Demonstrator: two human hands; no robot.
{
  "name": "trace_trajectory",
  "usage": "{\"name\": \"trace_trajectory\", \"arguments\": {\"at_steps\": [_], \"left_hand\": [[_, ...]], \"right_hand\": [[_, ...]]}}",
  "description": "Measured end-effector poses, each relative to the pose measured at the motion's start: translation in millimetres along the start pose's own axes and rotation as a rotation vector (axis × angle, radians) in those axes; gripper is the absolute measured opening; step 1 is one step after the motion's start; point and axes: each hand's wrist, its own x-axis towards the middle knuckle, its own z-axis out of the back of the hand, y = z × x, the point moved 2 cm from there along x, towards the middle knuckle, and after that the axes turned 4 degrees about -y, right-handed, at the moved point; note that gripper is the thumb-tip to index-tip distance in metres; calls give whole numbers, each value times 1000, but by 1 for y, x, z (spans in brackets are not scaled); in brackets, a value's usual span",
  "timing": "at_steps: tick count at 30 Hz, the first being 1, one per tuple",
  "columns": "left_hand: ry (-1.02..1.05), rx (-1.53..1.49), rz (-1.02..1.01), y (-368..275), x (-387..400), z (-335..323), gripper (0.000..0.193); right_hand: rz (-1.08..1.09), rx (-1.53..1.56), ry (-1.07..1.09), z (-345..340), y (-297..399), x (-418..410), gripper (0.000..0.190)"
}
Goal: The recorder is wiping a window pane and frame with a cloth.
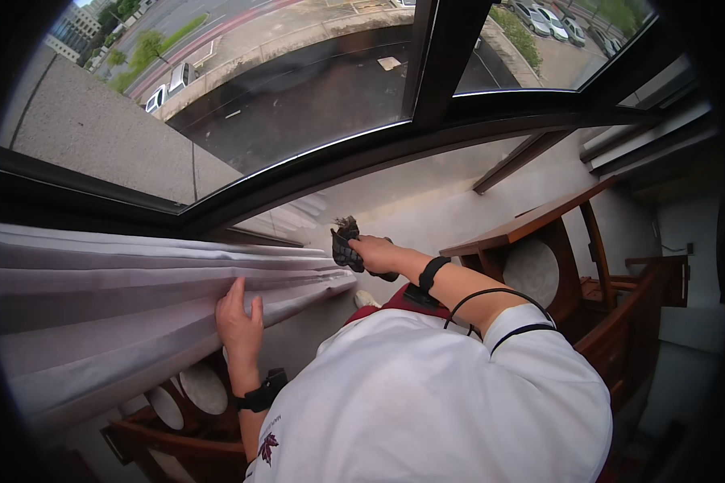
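Note:
My right hand (374,253) is closed around a dark, crumpled object (347,244) with a frayed tuft at its top; its exact kind cannot be told, and part of it shows below the hand. My left hand (240,320) rests against the folds of a white curtain (115,296), fingers apart and pointing towards the window. The curtain hangs along the left side, below the dark window frame (362,154). Black bands circle both my wrists, and a black cable loops along the right arm.
Beyond the window glass (314,90) lie a dark flat surface, a road and parked cars. Wooden furniture (519,226) with round pale panels stands at the right, and more wooden furniture (181,444) at lower left. A pale shoe (366,298) shows on the floor.

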Motion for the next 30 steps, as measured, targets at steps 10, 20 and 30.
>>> {"name": "trace_trajectory", "arguments": {"at_steps": [10, 20, 30], "left_hand": [[-90, -323, -294, -16, 11, -25, 37], [-10, 4, 202, 46, 3, -40, 80], [-96, 192, 489, 110, -64, -13, 75]], "right_hand": [[-473, 23, -355, -19, -100, -126, 36], [-346, 9, -269, -27, -107, -153, 35], [-377, 23, -191, -40, -147, -189, 40]]}}
